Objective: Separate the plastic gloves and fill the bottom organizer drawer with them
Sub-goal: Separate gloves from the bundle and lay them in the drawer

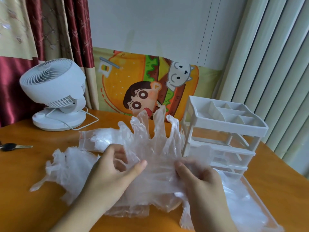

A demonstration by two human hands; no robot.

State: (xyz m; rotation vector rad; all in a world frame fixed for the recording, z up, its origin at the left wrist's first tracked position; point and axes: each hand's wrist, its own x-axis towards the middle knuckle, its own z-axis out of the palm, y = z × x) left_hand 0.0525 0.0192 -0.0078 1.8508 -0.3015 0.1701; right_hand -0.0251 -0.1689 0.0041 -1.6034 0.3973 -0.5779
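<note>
**Head view: peel one glove free**

Your left hand (115,171) and right hand (199,178) pinch a clear, thin plastic glove (150,139) above the orange desk (33,206). Slide its layers apart, then lay it in the pulled-out clear drawer (260,195) at right, below the white organizer (224,124).

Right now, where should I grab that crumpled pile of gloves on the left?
Probably pinch the crumpled glove pile at its raised middle, coming straight down from above. It lies loose on the table, and its thin finger tips trail outward, so a tip would likely lift only one glove.
</note>
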